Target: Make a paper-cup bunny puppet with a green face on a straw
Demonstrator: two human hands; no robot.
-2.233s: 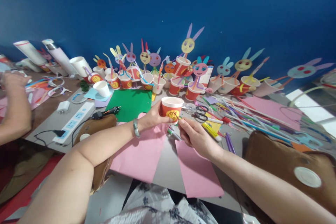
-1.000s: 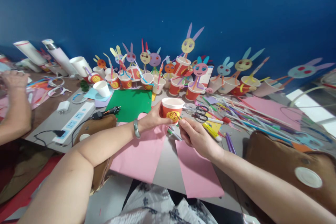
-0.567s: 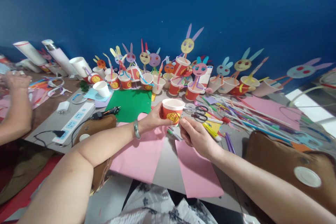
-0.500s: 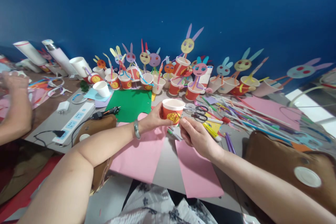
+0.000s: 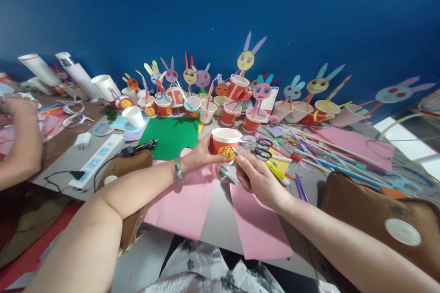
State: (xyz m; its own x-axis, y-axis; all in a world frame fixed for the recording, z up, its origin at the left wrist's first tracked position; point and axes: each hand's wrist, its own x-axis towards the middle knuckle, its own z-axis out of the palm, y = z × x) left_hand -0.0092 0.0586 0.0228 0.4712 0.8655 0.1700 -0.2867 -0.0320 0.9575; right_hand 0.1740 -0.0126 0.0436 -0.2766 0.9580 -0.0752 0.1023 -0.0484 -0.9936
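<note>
A red paper cup (image 5: 223, 146) with a white rim and gold print is upright in my left hand (image 5: 203, 153), whose thumb and fingers are closed around its left side. My right hand (image 5: 255, 175) is closed on a thin, dark, pointed tool (image 5: 234, 151). Its tip is at the printed front of the cup; I cannot tell whether it pierces the wall. The tool's other end is hidden in my fist. Below my hands lie pink paper sheets (image 5: 182, 206). Black-handled scissors (image 5: 264, 143) rest just behind my right hand.
Paper cups with paper rabbit heads (image 5: 261, 91) stand along the blue wall. Coloured pipe cleaners or sticks (image 5: 330, 155) lie on the right near a brown bag (image 5: 364, 210). A power strip (image 5: 98, 160) and a green sheet (image 5: 172, 135) are left. Another person's arm (image 5: 20, 146) is far left.
The cup has tipped or shifted very slightly in my left hand, and the tool's tip sits a little differently against it. All else looks the same.
</note>
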